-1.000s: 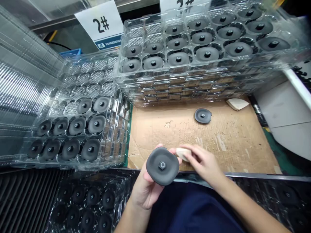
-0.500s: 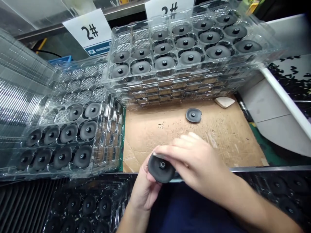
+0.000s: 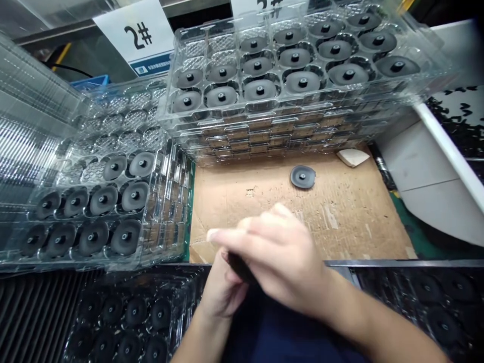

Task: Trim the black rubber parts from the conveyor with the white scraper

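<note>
My left hand (image 3: pixel 223 292) is shut on a dark grey rubber-like disc (image 3: pixel 240 267) with a central bolt. The disc is tilted almost edge-on, and my fingers and my right hand hide most of it. My right hand (image 3: pixel 276 252) is blurred and lies just above the disc, its fingers stretched to the left across it. Whether it holds anything cannot be seen. A second disc (image 3: pixel 302 177) lies flat on the cardboard sheet (image 3: pixel 245 217), beyond my hands.
Stacked clear plastic trays (image 3: pixel 295 65) holding discs stand at the back, with a similar stack (image 3: pixel 102 196) at left. More dark trays (image 3: pixel 128 312) sit near my body. A pale wedge-shaped piece (image 3: pixel 353 157) rests on the cardboard, below a "2#" sign (image 3: pixel 136 35).
My right hand has swept left over the disc and now covers it. The pale piece seen earlier by my fingers no longer shows. The disc has tilted from face-on to nearly edge-on.
</note>
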`<move>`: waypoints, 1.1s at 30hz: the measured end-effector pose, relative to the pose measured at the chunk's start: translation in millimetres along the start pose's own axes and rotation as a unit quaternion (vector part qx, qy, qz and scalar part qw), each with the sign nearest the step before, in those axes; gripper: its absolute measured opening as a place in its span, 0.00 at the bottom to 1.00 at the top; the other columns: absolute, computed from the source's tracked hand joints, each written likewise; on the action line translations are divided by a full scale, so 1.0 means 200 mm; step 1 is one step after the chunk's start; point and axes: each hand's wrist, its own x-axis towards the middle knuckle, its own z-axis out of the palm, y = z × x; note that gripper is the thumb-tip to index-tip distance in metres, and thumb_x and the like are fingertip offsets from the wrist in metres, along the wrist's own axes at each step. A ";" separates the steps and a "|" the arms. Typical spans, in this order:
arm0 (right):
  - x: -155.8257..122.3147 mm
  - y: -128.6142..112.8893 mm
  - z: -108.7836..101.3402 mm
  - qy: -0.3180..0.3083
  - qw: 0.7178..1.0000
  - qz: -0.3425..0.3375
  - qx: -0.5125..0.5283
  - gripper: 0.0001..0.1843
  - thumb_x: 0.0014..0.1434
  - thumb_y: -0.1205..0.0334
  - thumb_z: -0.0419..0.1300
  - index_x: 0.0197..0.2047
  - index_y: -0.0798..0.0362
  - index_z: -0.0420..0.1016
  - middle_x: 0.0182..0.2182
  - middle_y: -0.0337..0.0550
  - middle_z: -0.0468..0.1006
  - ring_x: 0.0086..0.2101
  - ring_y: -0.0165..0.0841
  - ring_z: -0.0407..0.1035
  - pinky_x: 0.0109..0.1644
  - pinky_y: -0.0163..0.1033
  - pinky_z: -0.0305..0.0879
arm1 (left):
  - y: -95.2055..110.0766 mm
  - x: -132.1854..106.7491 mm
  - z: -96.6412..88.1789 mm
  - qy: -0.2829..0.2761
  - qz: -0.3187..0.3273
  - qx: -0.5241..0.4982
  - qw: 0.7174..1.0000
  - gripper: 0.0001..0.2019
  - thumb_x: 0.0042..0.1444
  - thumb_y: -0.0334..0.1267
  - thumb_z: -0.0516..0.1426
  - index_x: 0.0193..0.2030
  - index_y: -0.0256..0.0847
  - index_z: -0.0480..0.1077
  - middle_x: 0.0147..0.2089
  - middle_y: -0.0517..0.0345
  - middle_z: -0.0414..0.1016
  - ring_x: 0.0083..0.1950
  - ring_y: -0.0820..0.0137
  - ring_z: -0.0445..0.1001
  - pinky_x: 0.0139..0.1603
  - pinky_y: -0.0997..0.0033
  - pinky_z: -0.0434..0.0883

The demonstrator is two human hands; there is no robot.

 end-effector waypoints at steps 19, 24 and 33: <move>-0.11 0.00 -0.03 0.047 0.981 0.171 0.083 0.12 0.63 0.66 0.54 0.49 0.53 0.72 0.41 0.44 0.77 0.40 0.32 0.71 0.41 0.35 0.68 | 0.02 -0.03 -0.01 -0.019 0.011 -0.049 0.999 0.28 0.38 0.47 0.68 0.50 0.48 0.72 0.51 0.56 0.76 0.52 0.60 0.72 0.56 0.65 0.67; -0.02 -0.09 0.00 -0.157 0.975 0.119 0.106 0.11 0.61 0.72 0.51 0.40 0.57 0.75 0.33 0.44 0.76 0.33 0.31 0.70 0.38 0.35 0.67 | -0.01 -0.03 -0.05 0.015 0.008 -0.049 0.999 0.28 0.38 0.42 0.69 0.50 0.49 0.72 0.50 0.58 0.76 0.50 0.65 0.74 0.51 0.71 0.70; -0.06 -0.07 -0.04 -0.144 0.971 0.106 0.156 0.11 0.60 0.74 0.53 0.41 0.56 0.75 0.33 0.39 0.77 0.34 0.26 0.69 0.38 0.29 0.64 | 0.02 -0.04 -0.06 -0.040 -0.006 -0.055 0.998 0.25 0.38 0.38 0.69 0.47 0.53 0.74 0.47 0.64 0.79 0.49 0.69 0.75 0.51 0.77 0.70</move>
